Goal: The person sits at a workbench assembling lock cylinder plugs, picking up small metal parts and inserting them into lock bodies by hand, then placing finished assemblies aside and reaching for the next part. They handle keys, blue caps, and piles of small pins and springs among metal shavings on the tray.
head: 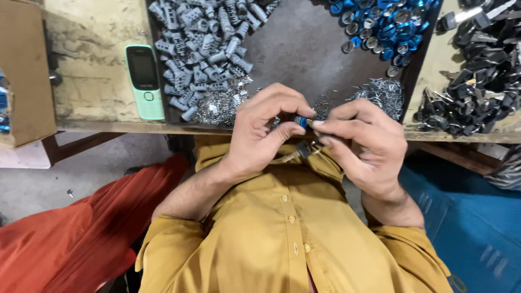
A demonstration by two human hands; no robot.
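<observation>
My left hand and my right hand meet just in front of the bench edge, above my mustard shirt. Between their fingertips they pinch a small part with a blue cap. A dark piece shows just below, under my right fingers; whether it is held I cannot tell. On the dark tray behind the hands lie a heap of grey metal cylinders, a heap of blue caps and two piles of small shiny pins.
A mint-green button phone lies on the bench at the left. A pile of black keys fills the right side. A cardboard box stands at the far left. Orange cloth and a blue surface lie below.
</observation>
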